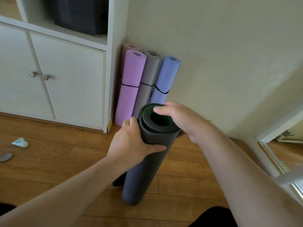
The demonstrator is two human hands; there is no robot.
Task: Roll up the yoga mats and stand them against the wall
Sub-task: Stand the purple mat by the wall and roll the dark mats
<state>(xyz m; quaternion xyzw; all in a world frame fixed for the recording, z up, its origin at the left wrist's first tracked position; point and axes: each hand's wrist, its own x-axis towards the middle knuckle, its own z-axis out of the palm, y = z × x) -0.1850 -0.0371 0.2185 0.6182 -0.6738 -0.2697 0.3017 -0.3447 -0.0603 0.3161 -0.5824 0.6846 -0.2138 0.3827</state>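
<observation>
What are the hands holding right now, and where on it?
The dark rolled mat: left hand grips its upper side, right hand grips its top end.

Five rolled mats: dark one [147, 145] in two hands, left [131, 141] and right [182, 120]; four at the wall: purple [129, 86], grey [147, 82], blue [164, 79], pink [129, 46]. Two knobs [32, 74] [45, 77]. Two small floor items [20, 142] [5, 157].

Corner at upper centre was packed: pink mat [129, 89], grey mat [148, 76] and blue mat [165, 79] stood touching, wedged between white cabinet [68, 82] and wall [221, 54]. Bare wall right of blue mat was open. Floor [57, 153] lower left was free except two small items at the left edge.
</observation>
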